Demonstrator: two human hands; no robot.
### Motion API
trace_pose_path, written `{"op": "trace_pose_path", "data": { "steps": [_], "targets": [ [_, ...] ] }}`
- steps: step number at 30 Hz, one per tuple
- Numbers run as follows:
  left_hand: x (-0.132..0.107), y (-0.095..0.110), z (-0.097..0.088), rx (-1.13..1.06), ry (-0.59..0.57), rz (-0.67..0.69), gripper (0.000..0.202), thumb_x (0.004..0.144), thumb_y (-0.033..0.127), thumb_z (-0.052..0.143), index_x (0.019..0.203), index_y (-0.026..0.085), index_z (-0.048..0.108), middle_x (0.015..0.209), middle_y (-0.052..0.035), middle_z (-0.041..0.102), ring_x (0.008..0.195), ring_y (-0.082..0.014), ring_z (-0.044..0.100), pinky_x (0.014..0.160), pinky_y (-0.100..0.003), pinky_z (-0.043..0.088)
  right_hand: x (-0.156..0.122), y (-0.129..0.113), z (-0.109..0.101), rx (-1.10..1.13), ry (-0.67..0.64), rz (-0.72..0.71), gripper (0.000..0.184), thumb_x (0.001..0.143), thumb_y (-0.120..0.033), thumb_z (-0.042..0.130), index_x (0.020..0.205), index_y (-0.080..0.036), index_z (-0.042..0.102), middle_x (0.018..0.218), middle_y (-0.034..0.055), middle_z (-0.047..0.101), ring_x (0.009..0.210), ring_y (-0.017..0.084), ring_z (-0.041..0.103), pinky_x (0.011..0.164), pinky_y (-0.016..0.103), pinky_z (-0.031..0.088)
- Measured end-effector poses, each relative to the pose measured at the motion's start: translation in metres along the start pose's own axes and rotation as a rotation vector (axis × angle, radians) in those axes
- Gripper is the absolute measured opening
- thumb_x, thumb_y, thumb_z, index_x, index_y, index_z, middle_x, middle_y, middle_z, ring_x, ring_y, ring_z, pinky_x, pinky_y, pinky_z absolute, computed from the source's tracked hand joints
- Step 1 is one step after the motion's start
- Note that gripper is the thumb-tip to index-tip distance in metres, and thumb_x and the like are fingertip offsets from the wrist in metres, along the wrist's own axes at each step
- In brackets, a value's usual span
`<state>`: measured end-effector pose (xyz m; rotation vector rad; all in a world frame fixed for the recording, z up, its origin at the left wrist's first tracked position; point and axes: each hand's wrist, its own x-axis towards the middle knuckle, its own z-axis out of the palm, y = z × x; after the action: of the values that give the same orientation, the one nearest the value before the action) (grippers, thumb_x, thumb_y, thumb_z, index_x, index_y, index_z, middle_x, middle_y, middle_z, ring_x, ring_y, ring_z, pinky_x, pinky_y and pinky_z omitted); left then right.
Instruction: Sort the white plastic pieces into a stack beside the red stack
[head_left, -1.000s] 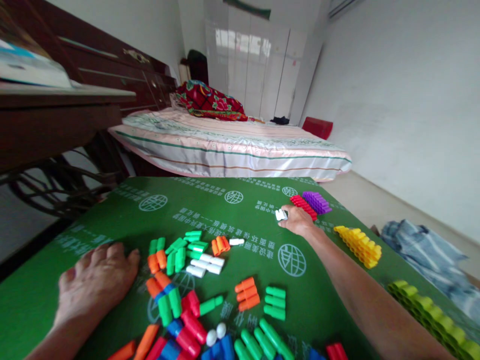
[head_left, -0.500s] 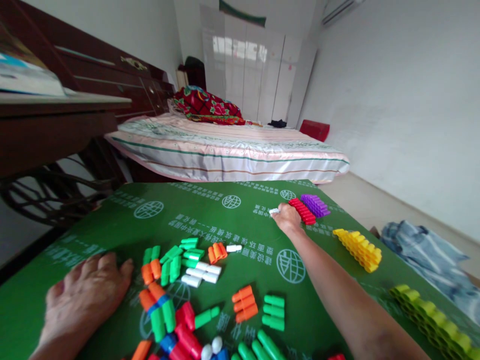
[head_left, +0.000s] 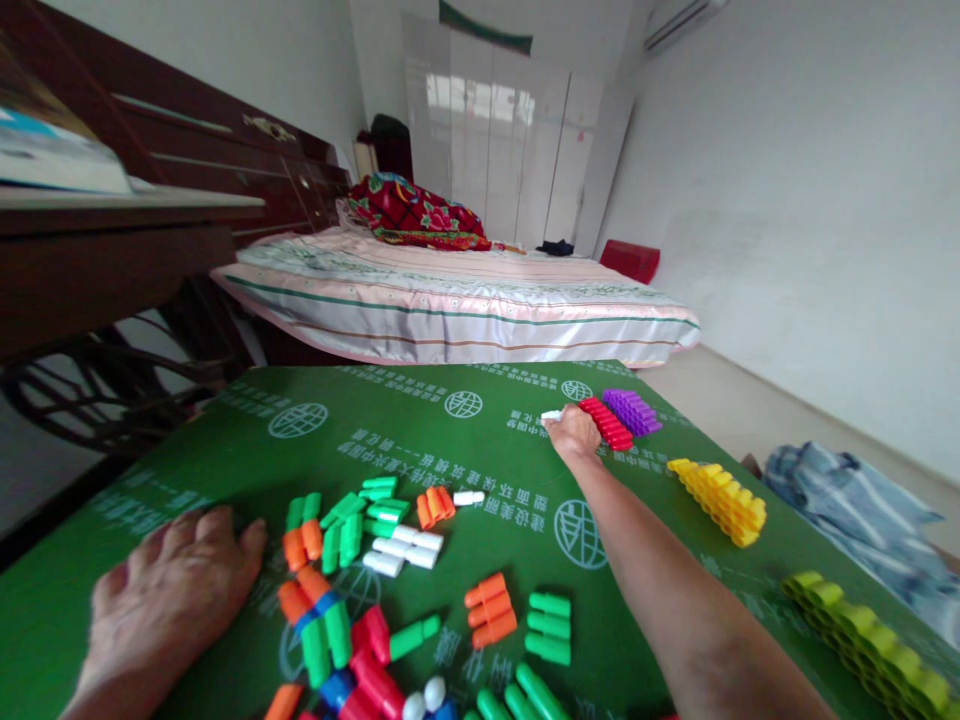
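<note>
My right hand (head_left: 574, 433) reaches to the far side of the green mat (head_left: 420, 430) and grips a small white peg piece (head_left: 553, 415), held low just left of a red block of joined pegs (head_left: 607, 423). A purple block (head_left: 632, 411) lies right behind the red one. My left hand (head_left: 161, 605) rests flat on the mat at the near left, fingers spread, holding nothing. Right of it lie loose green, orange, white, red and blue pegs (head_left: 375, 560).
A yellow peg block (head_left: 721, 499) and a lime-green block (head_left: 870, 643) sit along the mat's right edge. A bed (head_left: 457, 300) stands beyond the table, a dark wooden desk (head_left: 112, 250) at left, a blue cloth (head_left: 855, 515) on the floor at right.
My right hand has carried the white piece farther away, up beside the red block. My left hand slid slightly toward me. The view tilted a little.
</note>
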<state>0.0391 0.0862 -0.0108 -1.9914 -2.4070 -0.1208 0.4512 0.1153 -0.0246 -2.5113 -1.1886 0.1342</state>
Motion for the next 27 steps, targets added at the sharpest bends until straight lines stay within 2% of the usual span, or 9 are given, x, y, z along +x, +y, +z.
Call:
{"op": "trace_pose_path", "data": {
  "steps": [3,6,11,17,20,22,24,27],
  "targets": [
    [-0.001,0.001,-0.002,0.034,-0.043,-0.039,0.086,0.080,0.057,-0.007,0.137,0.010,0.036,0.145,-0.0180,0.036,0.136,-0.0360,0.028,0.109,-0.055,0.028,0.002,0.000,0.000,0.004,-0.002,0.008,0.039,0.084,-0.049,0.059,0.106,-0.019,0.069,0.106,0.0148,0.072,0.097,0.025,0.069,0.076,0.031,0.052],
    [-0.003,0.004,-0.006,0.035,-0.034,-0.033,0.086,0.080,0.058,-0.007,0.136,0.010,0.037,0.146,-0.0169,0.036,0.136,-0.0361,0.029,0.109,-0.054,0.028,0.002,0.000,0.000,0.007,-0.004,0.013,0.040,0.083,-0.051,0.059,0.106,-0.019,0.069,0.107,0.0145,0.072,0.097,0.025,0.069,0.076,0.031,0.052],
    [-0.007,0.007,-0.012,0.024,-0.046,-0.002,0.081,0.082,0.056,-0.003,0.131,0.008,0.041,0.144,-0.0185,0.038,0.134,-0.0364,0.031,0.109,-0.054,0.027,0.001,0.000,-0.002,0.015,-0.015,0.017,0.041,0.083,-0.053,0.059,0.106,-0.019,0.068,0.107,0.0147,0.071,0.099,0.026,0.068,0.078,0.032,0.052],
    [-0.008,0.005,-0.008,0.012,-0.013,0.022,0.074,0.086,0.052,0.005,0.130,0.006,0.042,0.141,-0.0224,0.040,0.131,-0.0386,0.034,0.106,-0.054,0.030,-0.002,0.002,-0.004,0.017,-0.029,0.019,0.044,0.083,-0.054,0.059,0.109,-0.018,0.065,0.109,0.0162,0.070,0.100,0.027,0.067,0.078,0.034,0.051],
    [-0.010,0.006,-0.007,0.004,-0.004,0.035,0.072,0.087,0.052,0.007,0.129,0.005,0.042,0.141,-0.0235,0.039,0.132,-0.0389,0.032,0.106,-0.054,0.030,-0.010,0.000,-0.005,-0.015,0.008,-0.023,0.046,0.085,-0.054,0.056,0.113,-0.017,0.062,0.105,0.0159,0.071,0.098,0.027,0.067,0.076,0.034,0.050],
    [-0.012,0.007,-0.008,-0.003,0.003,0.041,0.071,0.088,0.051,0.008,0.129,0.004,0.042,0.141,-0.0241,0.039,0.132,-0.0393,0.032,0.106,-0.055,0.030,-0.024,-0.005,-0.007,-0.051,0.021,-0.098,0.041,0.088,-0.050,0.054,0.113,-0.019,0.062,0.101,0.0131,0.072,0.094,0.025,0.068,0.075,0.032,0.049],
    [-0.013,0.007,-0.008,-0.007,0.007,0.053,0.071,0.088,0.051,0.009,0.129,0.004,0.043,0.140,-0.0245,0.040,0.132,-0.0396,0.033,0.105,-0.055,0.030,-0.045,-0.014,-0.011,-0.039,-0.022,-0.246,0.033,0.090,-0.045,0.053,0.111,-0.023,0.063,0.095,0.0076,0.073,0.087,0.021,0.068,0.072,0.029,0.047],
    [-0.013,0.007,-0.008,-0.002,0.006,0.055,0.070,0.088,0.051,0.008,0.127,0.005,0.044,0.139,-0.0245,0.041,0.131,-0.0394,0.034,0.105,-0.054,0.031,-0.086,-0.030,-0.021,0.057,-0.214,-0.619,0.028,0.090,-0.044,0.053,0.109,-0.026,0.066,0.082,-0.0004,0.074,0.073,0.015,0.066,0.066,0.023,0.044]
  ]
}}
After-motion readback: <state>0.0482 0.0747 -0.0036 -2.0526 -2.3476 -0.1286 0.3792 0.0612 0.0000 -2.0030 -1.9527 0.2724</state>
